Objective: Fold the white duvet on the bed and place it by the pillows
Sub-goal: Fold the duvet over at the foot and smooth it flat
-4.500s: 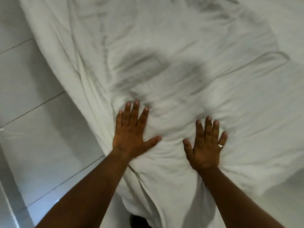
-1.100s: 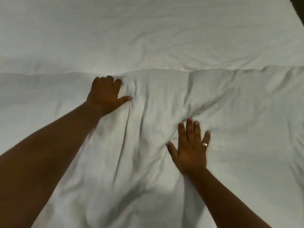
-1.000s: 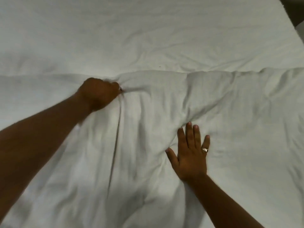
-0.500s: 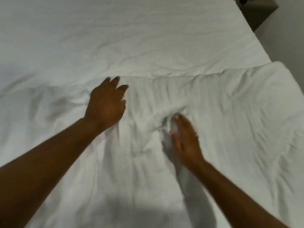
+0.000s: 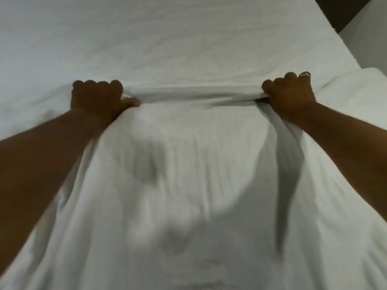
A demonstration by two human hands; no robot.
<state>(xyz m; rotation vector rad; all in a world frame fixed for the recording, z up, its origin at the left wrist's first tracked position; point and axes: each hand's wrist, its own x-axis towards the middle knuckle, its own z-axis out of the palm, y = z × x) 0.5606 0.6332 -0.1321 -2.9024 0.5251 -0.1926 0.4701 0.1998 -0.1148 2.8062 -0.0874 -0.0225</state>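
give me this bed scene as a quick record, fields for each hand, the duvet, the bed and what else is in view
left hand: closed in a fist on the duvet's far edge
right hand: closed on the same edge, ring on one of its fingers
duvet: white, edge pulled taut between the hands, creased below them
bed sheet: white, bare beyond the duvet
pillows: none in view
top right corner: dark floor past the bed's edge

White duvet [image 5: 188, 185] lies rumpled across the bed; its far edge bunched taut and raised.
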